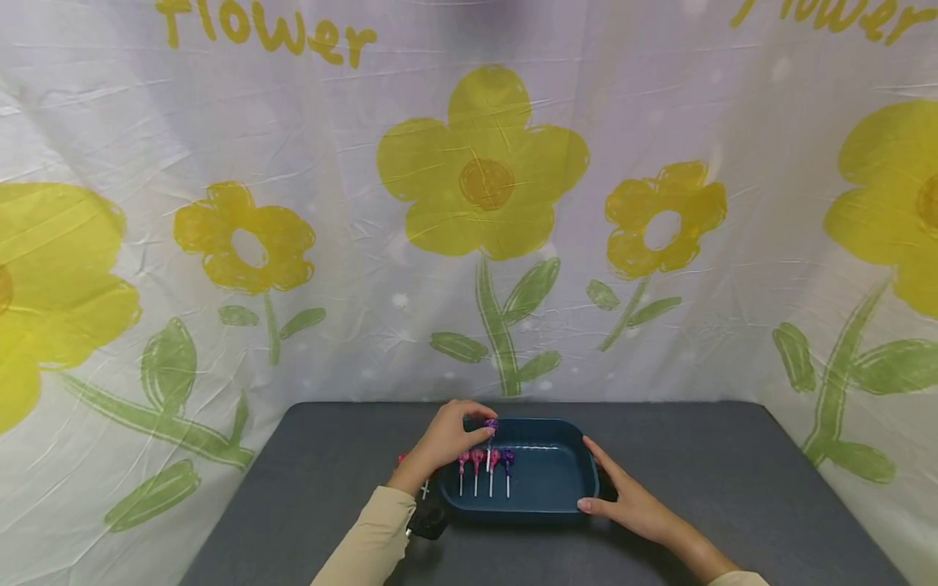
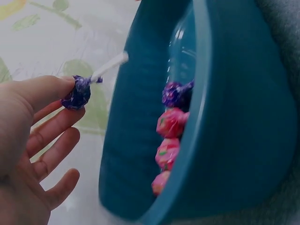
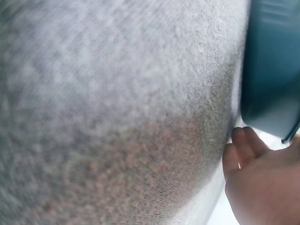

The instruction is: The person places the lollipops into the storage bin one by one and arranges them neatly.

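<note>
My left hand (image 1: 456, 433) pinches a purple-wrapped lollipop (image 2: 77, 93) by its head between thumb and forefinger, over the left part of a blue-green tray (image 1: 553, 480). Its white stick points down in the head view. Inside the tray, three pink lollipops (image 1: 477, 458) and one purple lollipop (image 1: 508, 457) lie in a row, sticks toward the near side. At the tray's right end, my right hand (image 1: 628, 498) holds the rim and wall, thumb at the near corner and fingers farther back. The right wrist view shows its fingers (image 3: 243, 143) beside the tray's outer wall.
More lollipop sticks (image 1: 425, 489) and a bit of pink show left of the tray, partly behind the left forearm. A black device (image 1: 428, 522) sits by the left wrist. The dark grey table (image 1: 703, 456) ends at a flower-printed curtain (image 1: 352, 325).
</note>
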The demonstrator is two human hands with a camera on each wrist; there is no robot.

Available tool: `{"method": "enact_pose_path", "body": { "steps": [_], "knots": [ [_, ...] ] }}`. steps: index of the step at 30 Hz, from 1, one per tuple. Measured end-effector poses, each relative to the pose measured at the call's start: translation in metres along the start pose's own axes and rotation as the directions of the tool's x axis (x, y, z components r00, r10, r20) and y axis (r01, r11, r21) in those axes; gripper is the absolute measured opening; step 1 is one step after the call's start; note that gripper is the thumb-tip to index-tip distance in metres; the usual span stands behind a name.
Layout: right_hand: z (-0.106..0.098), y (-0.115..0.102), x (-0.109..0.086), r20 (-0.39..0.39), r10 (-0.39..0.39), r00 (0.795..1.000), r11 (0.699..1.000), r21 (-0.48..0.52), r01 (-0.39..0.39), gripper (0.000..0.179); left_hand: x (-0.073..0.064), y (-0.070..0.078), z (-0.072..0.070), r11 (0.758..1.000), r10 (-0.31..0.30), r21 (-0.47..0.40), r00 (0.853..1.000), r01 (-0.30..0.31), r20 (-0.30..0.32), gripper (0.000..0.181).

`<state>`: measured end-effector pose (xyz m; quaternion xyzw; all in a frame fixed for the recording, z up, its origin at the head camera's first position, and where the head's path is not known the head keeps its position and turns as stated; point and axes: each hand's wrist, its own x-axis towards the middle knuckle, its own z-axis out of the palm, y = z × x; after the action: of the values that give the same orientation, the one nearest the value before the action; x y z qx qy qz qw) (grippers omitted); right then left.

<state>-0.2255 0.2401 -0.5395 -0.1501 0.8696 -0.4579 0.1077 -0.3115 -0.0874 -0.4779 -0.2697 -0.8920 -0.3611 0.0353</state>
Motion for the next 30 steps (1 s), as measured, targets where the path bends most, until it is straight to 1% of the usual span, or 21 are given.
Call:
{"method": "enact_pose_path", "body": {
  "steps": [3, 10, 14, 18, 23, 30],
  "knots": [
    [0.000, 0.001, 0.000, -0.004, -0.006, 1.000, 1.000, -0.004, 0.006, 0.093, 0.003, 0.001, 0.007, 1.000, -0.001, 0.001, 1.000, 0.001, 0.017, 0.024],
    [0.000, 0.002, 0.000, -0.005, -0.012, 1.000, 1.000, -0.010, 0.012, 0.093, 0.009, 0.001, 0.024, 0.999, 0.025, 0.038, 0.999, -0.026, 0.042, 0.021],
    [0.000, 0.001, 0.000, 0.000, -0.007, 1.000, 1.000, -0.002, 0.007, 0.093, 0.013, 0.003, 0.032, 0.999, 0.017, 0.033, 0.998, -0.019, 0.065, 0.020],
    [0.000, 0.000, 0.000, -0.001, -0.001, 1.000, 1.000, -0.002, 0.001, 0.093, 0.015, 0.007, 0.039, 0.999, 0.002, 0.049, 0.996, -0.006, 0.084, 0.020],
    [0.002, -0.001, 0.000, -0.010, 0.013, 1.000, 1.000, -0.014, -0.013, 0.093, 0.015, 0.010, 0.047, 0.998, -0.014, 0.066, 0.996, 0.008, 0.090, 0.020],
    [0.002, -0.001, 0.001, -0.016, 0.025, 1.000, 1.000, -0.006, -0.025, 0.093, 0.016, 0.008, 0.059, 0.993, -0.034, 0.112, 0.996, 0.025, 0.078, 0.020]
  ]
}}
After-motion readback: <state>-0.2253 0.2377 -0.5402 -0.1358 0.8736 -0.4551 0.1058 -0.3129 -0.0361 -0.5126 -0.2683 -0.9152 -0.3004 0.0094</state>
